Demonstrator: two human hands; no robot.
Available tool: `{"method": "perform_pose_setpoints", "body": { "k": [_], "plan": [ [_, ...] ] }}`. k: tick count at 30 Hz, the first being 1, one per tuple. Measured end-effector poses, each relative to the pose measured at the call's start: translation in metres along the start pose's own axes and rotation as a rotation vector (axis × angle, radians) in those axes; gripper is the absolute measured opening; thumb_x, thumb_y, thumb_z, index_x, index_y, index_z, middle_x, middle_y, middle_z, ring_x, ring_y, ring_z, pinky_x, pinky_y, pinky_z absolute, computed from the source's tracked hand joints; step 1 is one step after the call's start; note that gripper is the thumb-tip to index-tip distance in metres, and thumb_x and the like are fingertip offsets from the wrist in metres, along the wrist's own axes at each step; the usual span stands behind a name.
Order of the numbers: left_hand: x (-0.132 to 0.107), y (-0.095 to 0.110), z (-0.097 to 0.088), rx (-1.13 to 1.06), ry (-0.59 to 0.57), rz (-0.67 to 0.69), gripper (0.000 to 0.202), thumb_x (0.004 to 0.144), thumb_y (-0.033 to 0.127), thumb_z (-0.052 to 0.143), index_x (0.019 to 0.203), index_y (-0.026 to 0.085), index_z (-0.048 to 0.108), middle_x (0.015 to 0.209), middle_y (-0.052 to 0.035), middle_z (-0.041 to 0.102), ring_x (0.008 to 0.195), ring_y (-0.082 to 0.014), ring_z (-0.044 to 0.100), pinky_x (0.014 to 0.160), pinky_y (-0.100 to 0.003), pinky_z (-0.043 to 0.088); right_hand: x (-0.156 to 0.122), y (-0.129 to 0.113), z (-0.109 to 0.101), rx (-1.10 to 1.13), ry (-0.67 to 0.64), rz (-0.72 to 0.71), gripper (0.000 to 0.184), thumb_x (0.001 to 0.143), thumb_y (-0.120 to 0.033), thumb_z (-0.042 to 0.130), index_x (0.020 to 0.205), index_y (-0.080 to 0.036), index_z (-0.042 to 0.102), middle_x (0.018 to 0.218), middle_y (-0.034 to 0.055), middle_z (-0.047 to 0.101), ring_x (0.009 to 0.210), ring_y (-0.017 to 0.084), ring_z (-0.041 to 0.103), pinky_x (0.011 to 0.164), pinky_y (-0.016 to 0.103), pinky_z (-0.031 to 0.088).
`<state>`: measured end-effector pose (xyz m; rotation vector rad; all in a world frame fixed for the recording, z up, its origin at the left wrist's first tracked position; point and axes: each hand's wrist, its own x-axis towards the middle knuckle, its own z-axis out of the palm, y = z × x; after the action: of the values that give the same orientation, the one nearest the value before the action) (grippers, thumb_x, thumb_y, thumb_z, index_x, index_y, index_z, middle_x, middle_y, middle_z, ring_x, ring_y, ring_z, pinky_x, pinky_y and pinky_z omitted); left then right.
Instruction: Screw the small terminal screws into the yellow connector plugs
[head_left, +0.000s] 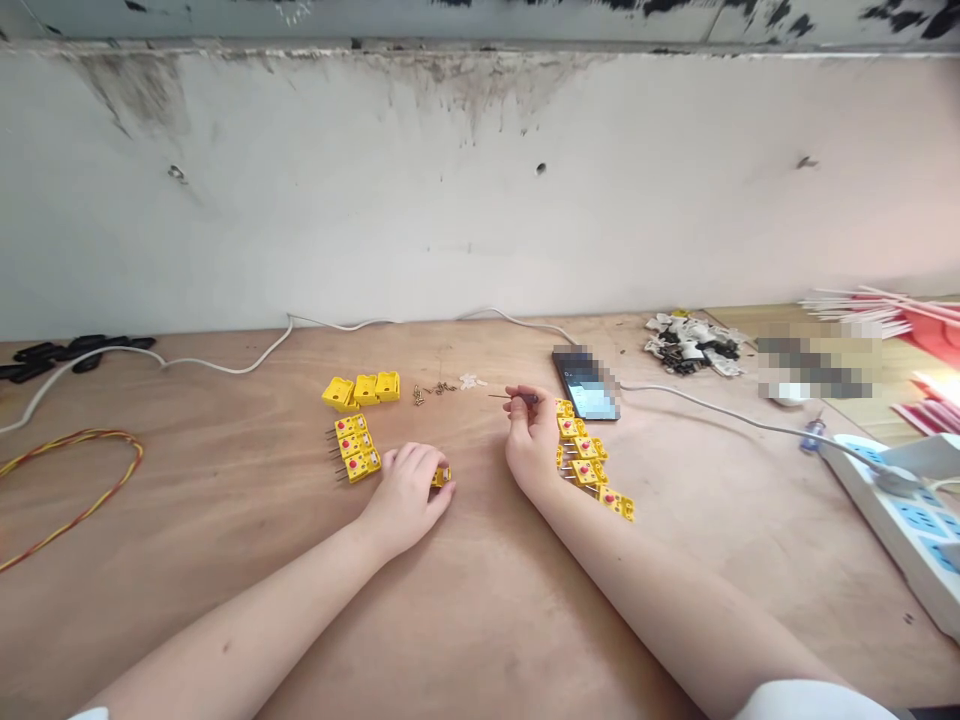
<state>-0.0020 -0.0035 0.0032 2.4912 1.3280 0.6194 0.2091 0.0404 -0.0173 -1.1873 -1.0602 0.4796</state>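
Observation:
My left hand (409, 500) is closed around a yellow plug (442, 478) on the table, most of it hidden by the fingers. A thin screwdriver (527, 398) is pinched in my right hand (531, 440), its shaft pointing left. Left of my left hand stands a column of yellow plugs (354, 447) with metal pins and red dots. Behind them sit yellow plug covers (365, 387). Small brass screws (435, 390) and tiny clear pieces (469, 381) lie between the hands, farther back. More yellow plugs (587, 470) line up right of my right hand, partly behind it.
A phone (589, 385) lies behind my right hand. A pile of black and white parts (694, 342) is at the back right. A power strip (911, 510) with a white cable stands at right. Black pieces (64, 355) and a red-yellow wire (90, 505) are at left.

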Motion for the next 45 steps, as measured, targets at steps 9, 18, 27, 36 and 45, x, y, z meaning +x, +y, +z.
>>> {"method": "perform_pose_setpoints", "body": {
  "k": [9, 18, 27, 36, 45],
  "plan": [
    [0.0, 0.002, -0.004, -0.004, 0.018, -0.019, 0.012, 0.091, 0.024, 0.06, 0.103, 0.022, 0.058, 0.11, -0.0074, 0.065, 0.11, -0.027, 0.057, 0.094, -0.044, 0.037, -0.007, -0.006, -0.001, -0.122, -0.107, -0.018, 0.028, 0.1, -0.037, 0.048, 0.123, -0.026, 0.06, 0.124, 0.0102, 0.068, 0.109, 0.024, 0.069, 0.096, 0.046, 0.055],
    [0.0, 0.001, -0.004, -0.024, -0.014, -0.007, 0.011, 0.093, 0.023, 0.058, 0.104, 0.022, 0.059, 0.111, -0.0061, 0.064, 0.113, -0.0262, 0.055, 0.096, -0.043, 0.038, -0.007, -0.006, 0.0, 0.047, -0.092, -0.007, 0.024, 0.101, -0.039, 0.05, 0.119, -0.024, 0.057, 0.116, 0.0093, 0.072, 0.086, 0.018, 0.072, 0.083, 0.041, 0.061],
    [0.002, -0.006, 0.004, 0.069, 0.045, -0.082, 0.014, 0.096, 0.028, 0.057, 0.109, 0.022, 0.059, 0.113, -0.008, 0.065, 0.111, -0.0285, 0.055, 0.091, -0.045, 0.038, -0.016, 0.005, 0.005, -0.149, -0.468, -0.117, 0.025, 0.098, -0.032, 0.054, 0.12, -0.03, 0.066, 0.134, 0.0066, 0.069, 0.121, 0.026, 0.069, 0.102, 0.049, 0.058],
    [0.0, -0.001, 0.001, 0.063, 0.058, -0.073, 0.028, 0.088, 0.019, 0.057, 0.116, 0.023, 0.056, 0.118, -0.0097, 0.063, 0.114, -0.0313, 0.055, 0.094, -0.048, 0.039, -0.013, 0.01, 0.006, -0.256, -0.539, -0.198, 0.039, 0.093, -0.016, 0.052, 0.125, -0.032, 0.066, 0.134, 0.0031, 0.07, 0.116, 0.025, 0.07, 0.099, 0.049, 0.06],
    [0.001, -0.002, 0.001, 0.04, 0.047, -0.06, 0.025, 0.088, 0.015, 0.054, 0.112, 0.023, 0.057, 0.116, -0.009, 0.064, 0.113, -0.0296, 0.055, 0.094, -0.047, 0.04, -0.012, 0.009, 0.007, -0.31, -0.559, -0.195, 0.034, 0.095, -0.02, 0.053, 0.124, -0.032, 0.067, 0.13, 0.0036, 0.072, 0.11, 0.025, 0.072, 0.096, 0.049, 0.06]
  ]
}}
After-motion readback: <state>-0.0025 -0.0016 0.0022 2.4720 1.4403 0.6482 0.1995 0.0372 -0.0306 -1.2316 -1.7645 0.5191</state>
